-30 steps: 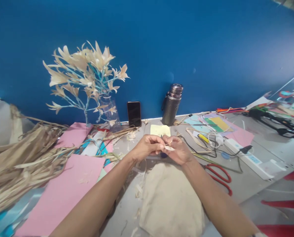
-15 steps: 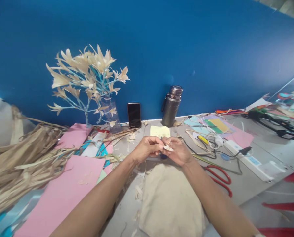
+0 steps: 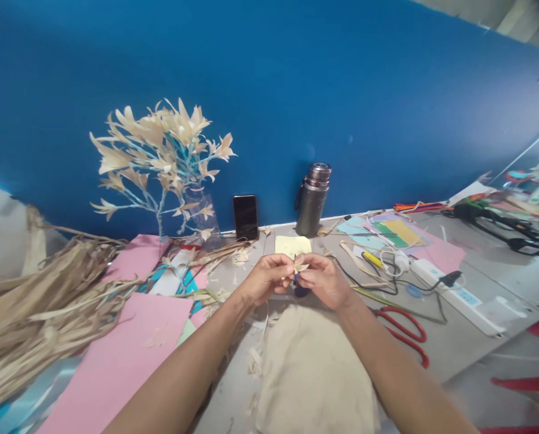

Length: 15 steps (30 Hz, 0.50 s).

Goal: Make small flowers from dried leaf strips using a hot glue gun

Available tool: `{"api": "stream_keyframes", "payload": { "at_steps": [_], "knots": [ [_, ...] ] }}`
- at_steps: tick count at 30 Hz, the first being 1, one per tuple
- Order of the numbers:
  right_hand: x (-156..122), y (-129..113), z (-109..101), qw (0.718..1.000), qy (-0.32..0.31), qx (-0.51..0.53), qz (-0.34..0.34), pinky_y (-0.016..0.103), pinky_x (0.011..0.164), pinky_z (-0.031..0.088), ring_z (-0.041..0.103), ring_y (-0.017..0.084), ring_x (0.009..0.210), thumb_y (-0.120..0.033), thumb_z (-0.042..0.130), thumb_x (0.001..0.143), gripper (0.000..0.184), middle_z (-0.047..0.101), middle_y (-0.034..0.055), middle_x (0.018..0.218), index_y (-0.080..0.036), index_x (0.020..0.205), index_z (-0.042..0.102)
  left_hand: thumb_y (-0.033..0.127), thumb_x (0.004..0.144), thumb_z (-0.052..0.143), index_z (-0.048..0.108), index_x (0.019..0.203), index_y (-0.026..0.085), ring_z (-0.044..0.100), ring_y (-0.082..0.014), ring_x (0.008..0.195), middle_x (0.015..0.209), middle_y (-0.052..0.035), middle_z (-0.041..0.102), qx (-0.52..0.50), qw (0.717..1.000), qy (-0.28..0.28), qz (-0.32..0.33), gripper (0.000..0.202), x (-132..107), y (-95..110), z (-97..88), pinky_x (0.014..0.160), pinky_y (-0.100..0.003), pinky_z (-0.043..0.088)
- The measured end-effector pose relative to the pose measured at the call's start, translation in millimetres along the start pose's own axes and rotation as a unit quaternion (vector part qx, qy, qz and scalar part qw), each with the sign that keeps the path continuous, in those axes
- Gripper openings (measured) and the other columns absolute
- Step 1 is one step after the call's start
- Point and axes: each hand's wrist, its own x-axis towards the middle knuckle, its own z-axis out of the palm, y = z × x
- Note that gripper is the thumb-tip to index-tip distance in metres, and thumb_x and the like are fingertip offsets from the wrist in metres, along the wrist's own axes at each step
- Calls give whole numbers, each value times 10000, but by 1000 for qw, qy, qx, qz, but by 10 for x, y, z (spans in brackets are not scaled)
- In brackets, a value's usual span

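Note:
My left hand (image 3: 269,276) and my right hand (image 3: 322,278) meet over the middle of the table, fingertips pinched together. Between them is a small pale flower piece (image 3: 301,267), cream like dried husk, with pointed petals. Both hands pinch it, and its lower part is hidden by the fingers. Just below the fingertips a dark blue object (image 3: 301,290) shows in part; I cannot make out what it is. Behind the hands lies a pale yellow pad (image 3: 292,244). A folded beige cloth (image 3: 317,374) lies nearer to me, between my forearms.
Husk flowers on blue stems (image 3: 161,163) stand at the back left beside a phone (image 3: 245,217) and a steel flask (image 3: 313,199). Dried husks (image 3: 47,295) and pink paper (image 3: 129,355) cover the left. Red-handled scissors (image 3: 405,331), cables and a power strip (image 3: 457,295) lie right.
The small flower piece has turned in my fingers, its petals now pointing more to the right. My right fingers have closed in around it. The whole view has tilted up slightly.

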Motion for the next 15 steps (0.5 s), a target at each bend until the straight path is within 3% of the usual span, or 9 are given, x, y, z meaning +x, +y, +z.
{"api": "stream_keyframes", "payload": {
  "at_steps": [9, 15],
  "knots": [
    [-20, -3, 105, 984, 82, -145, -65, 223, 469, 356, 481, 92, 506, -284, 824, 703, 260, 622, -24, 653, -197, 909, 694, 304, 624, 874, 609, 724, 129, 467, -51, 463, 603, 10, 572, -46, 999, 14, 18, 333, 12, -39, 20, 390, -138, 241],
    [-27, -27, 143, 977, 118, -150, -92, 222, 454, 352, 461, 88, 484, -360, 775, 758, 220, 600, -23, 628, -196, 786, 631, 282, 617, 864, 609, 741, 140, 475, -53, 463, 599, 15, 581, -46, 998, 40, 23, 317, 24, -40, 13, 397, -143, 250]
  ]
}}
